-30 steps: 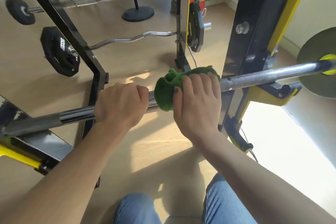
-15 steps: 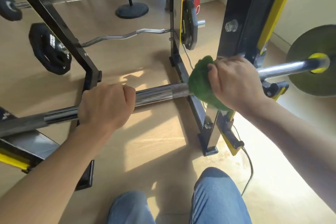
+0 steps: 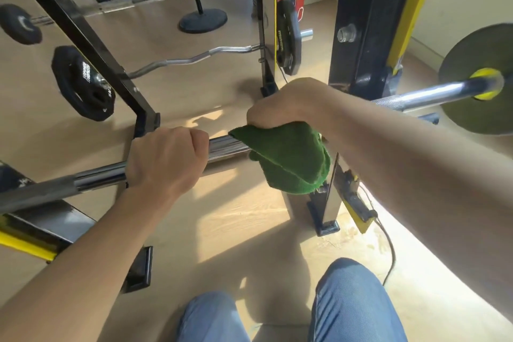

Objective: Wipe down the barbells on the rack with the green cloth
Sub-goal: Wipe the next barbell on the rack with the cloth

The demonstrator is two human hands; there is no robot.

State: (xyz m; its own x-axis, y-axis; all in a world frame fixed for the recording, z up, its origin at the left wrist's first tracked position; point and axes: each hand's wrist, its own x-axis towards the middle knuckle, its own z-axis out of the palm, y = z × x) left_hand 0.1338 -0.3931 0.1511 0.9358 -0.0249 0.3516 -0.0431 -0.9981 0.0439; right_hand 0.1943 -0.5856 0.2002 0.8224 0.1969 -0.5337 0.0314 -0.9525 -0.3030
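The scene is framed by a black and yellow rack [image 3: 358, 22], whose uprights are planted on a pale wooden floor [image 3: 236, 219]. Across the rack a chrome barbell [image 3: 97, 175] is laid, running from lower left to upper right. Its right end is loaded with a dark weight plate [image 3: 472, 114] around a yellow hub. The person's knees are seen in blue jeans [image 3: 352, 302] at the bottom edge of the view.

Behind the rack, a curl bar [image 3: 194, 57] is held off the floor, with a black plate [image 3: 80, 83] at its left end and another black plate [image 3: 288, 36] stored on a peg beside the far upright. A round black stand base [image 3: 202, 19] is set on the floor further back.

The green cloth [image 3: 288, 158] is draped over the barbell near its middle and hangs below it in folds. It is gripped from above by the right hand [image 3: 283, 103], whose fingers are curled round cloth and bar together. The bare bar is clasped by the left hand [image 3: 163, 158], closed in a full fist just beside the cloth's left corner. A thin black cable [image 3: 388, 244] is trailed across the floor by the rack's foot.
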